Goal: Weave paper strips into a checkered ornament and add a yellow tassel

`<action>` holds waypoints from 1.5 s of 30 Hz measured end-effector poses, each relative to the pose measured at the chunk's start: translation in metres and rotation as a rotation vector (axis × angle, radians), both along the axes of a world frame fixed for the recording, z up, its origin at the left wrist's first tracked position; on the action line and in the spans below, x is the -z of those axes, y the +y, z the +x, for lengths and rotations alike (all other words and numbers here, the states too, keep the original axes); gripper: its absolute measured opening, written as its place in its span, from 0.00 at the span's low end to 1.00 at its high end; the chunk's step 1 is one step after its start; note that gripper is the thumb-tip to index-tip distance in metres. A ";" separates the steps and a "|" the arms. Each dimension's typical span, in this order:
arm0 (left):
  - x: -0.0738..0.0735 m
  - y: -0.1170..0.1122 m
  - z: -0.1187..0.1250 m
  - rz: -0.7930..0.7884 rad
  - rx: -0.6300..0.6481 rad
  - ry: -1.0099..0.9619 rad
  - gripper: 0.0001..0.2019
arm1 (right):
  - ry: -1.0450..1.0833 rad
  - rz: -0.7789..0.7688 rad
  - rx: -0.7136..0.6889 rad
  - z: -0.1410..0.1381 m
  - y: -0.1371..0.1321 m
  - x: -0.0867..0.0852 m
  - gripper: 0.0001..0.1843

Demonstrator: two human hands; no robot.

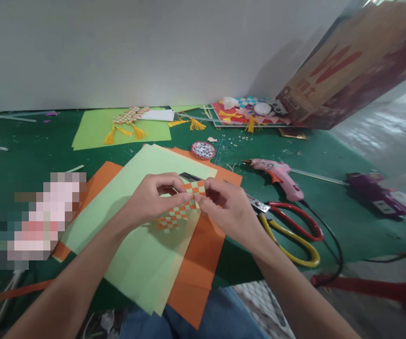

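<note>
Between my two hands is a small woven paper piece (174, 217) in an orange and pale green checker pattern. My left hand (155, 193) pinches its upper left part with thumb and fingers. On the other side my right hand (226, 202) pinches its upper right edge, thumb in front. The woven piece is tilted just above a stack of light green paper (128, 263), which overlaps orange sheets (192, 292). A dark, slim tool (188, 176) lies behind my fingers, partly hidden.
Scissors (294, 235) with red and yellow handles lie right of my right hand, near a pink glue gun (280, 176). A dish of beads (203, 149) sits behind the paper. Further back are a tasselled woven piece (132, 115) and a paper bag (351, 66).
</note>
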State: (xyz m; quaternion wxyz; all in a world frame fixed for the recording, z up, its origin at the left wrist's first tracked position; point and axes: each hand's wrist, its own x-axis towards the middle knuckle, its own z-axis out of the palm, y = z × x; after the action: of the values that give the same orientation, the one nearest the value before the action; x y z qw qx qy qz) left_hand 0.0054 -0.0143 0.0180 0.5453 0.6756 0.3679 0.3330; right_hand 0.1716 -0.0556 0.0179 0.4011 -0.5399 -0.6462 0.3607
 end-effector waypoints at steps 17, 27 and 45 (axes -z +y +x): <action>0.004 0.000 0.001 -0.005 0.015 0.017 0.09 | -0.108 0.071 0.026 -0.001 0.000 0.002 0.12; 0.000 0.000 -0.001 -0.007 -0.022 0.026 0.09 | 0.060 -0.050 -0.053 0.004 0.000 0.005 0.12; 0.000 0.000 0.001 -0.011 -0.014 0.021 0.09 | -0.023 0.019 0.038 -0.002 -0.001 0.008 0.10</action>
State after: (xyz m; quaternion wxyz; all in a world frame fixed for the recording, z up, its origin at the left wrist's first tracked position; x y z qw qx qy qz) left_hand 0.0065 -0.0147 0.0178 0.5427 0.6734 0.3802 0.3277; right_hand 0.1694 -0.0567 0.0098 0.4053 -0.5523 -0.6439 0.3408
